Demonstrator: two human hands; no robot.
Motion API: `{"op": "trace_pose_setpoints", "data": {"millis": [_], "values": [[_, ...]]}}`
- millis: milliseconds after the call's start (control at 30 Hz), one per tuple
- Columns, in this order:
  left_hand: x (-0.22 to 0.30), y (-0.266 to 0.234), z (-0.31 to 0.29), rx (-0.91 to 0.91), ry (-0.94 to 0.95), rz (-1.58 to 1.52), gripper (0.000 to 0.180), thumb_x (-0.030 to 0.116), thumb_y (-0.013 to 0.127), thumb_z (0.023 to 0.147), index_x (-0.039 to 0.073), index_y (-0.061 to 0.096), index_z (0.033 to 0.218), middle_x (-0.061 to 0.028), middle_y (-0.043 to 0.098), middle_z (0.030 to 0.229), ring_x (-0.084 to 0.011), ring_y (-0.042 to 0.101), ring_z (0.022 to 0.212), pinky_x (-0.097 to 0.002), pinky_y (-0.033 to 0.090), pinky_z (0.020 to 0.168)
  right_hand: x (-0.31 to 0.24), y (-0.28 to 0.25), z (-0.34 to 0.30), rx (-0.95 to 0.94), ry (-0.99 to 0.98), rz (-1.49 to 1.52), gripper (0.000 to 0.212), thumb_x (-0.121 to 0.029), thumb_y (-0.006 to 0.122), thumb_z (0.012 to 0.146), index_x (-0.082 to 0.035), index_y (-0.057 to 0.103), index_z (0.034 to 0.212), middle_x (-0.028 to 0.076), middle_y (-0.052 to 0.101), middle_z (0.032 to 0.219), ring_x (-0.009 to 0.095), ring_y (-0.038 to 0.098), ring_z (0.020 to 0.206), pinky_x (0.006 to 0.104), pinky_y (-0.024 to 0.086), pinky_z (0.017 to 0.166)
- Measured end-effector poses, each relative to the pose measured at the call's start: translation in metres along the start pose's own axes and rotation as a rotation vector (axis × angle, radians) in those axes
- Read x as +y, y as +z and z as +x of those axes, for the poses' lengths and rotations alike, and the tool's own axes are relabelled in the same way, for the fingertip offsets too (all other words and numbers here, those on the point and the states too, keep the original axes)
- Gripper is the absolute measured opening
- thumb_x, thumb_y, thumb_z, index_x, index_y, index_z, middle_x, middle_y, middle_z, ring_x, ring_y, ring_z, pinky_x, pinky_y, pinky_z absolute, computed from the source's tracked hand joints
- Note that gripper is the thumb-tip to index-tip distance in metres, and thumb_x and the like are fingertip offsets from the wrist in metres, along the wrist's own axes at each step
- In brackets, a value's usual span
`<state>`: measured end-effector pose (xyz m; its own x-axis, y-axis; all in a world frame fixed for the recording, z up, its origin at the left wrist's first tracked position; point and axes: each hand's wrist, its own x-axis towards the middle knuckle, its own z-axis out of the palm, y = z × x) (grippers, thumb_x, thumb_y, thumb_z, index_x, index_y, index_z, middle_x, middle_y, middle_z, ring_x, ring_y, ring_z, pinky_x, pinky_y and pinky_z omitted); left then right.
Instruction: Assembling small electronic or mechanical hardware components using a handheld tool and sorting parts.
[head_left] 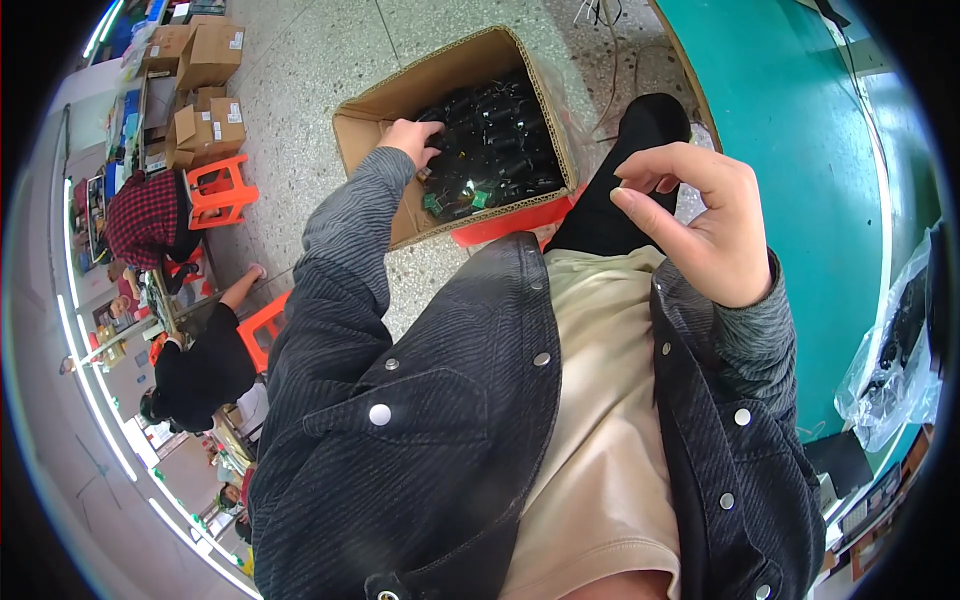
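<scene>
My left hand (408, 142) reaches over the left side of an open cardboard box (370, 97), with its fingers at the edge of a heap of black parts (500, 135). Thumb and forefinger stand apart there, and no held part can be made out between them. Small green pieces (480, 199) lie among the black ones at the box's near side. To the right, my right hand (712, 215) is raised above the edge of a green tabletop. Its thumb and fingers curve toward each other with a gap, and nothing shows in them.
Under the box shows a red-orange stool (510, 222). A green table (800, 210) runs along my right, with a clear plastic bag (895, 360) of black items. Cables (615, 60) trail on the floor beyond the box. People, orange stools (217, 192) and cartons (210, 55) are at the left.
</scene>
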<state>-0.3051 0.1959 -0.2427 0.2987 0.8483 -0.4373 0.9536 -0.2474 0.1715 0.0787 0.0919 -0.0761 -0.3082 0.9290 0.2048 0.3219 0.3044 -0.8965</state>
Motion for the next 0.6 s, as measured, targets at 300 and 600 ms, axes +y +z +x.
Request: {"op": "trace_pose_setpoints", "data": {"millis": [300, 600], "values": [[-0.014, 0.033, 0.006, -0.034, 0.022, 0.045, 0.035, 0.014, 0.075, 0.074, 0.008, 0.065, 0.107, -0.0196, 0.067, 0.095, -0.0364, 0.065, 0.093, -0.0433, 0.053, 0.085, -0.006, -0.001, -0.002, -0.004, -0.01, 0.009, 0.017, -0.006, 0.072, 0.077, 0.001, 0.067, 0.091, 0.008, 0.068, 0.077, 0.016, 0.063, 0.07, 0.0267, 0.048, 0.067], [0.007, 0.012, -0.011, -0.034, -0.067, 0.131, 0.025, 0.019, 0.075, 0.072, 0.006, 0.07, 0.092, -0.019, 0.068, 0.089, -0.0351, 0.066, 0.088, -0.0422, 0.054, 0.083, -0.002, -0.003, -0.002, -0.012, 0.011, 0.007, 0.017, -0.006, 0.073, 0.076, 0.001, 0.067, 0.09, 0.009, 0.068, 0.077, 0.017, 0.064, 0.07, 0.0269, 0.049, 0.067]]}}
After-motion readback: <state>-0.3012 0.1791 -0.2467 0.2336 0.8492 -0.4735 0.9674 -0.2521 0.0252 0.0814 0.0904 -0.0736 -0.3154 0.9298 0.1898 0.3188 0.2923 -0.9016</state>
